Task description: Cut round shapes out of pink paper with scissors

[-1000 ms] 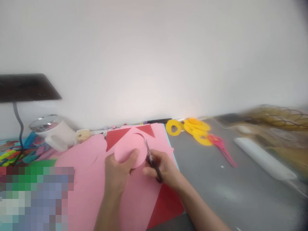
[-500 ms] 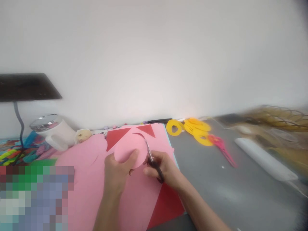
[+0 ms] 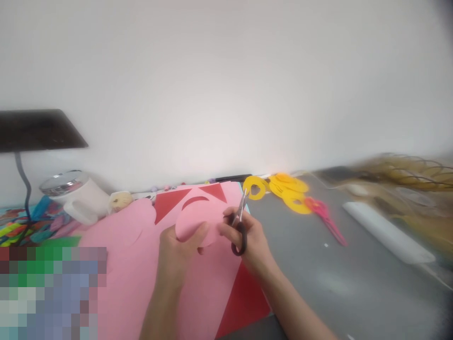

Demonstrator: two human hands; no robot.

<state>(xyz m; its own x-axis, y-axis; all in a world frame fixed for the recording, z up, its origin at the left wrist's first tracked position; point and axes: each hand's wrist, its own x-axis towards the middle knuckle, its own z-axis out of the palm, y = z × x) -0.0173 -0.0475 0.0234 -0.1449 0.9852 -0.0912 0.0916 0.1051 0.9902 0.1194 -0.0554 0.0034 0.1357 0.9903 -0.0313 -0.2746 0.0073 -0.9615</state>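
My left hand pinches a pink paper disc between thumb and fingers, just above a large pink sheet. My right hand grips black-handled scissors, their blades pointing up and to the right, clear of the disc. The pink sheet has a curved cut-out near its far edge, with red paper showing through. More red paper lies under the sheet near my right forearm.
Yellow paper rings and pink scissors lie on the grey table to the right, beyond them a white roll and a wire basket. At left stand a white mug, a lamp and colourful clutter.
The scissors have left the disc's edge and swung up to the right. The disc has come free of the sheet and sits a little lower in my left hand.
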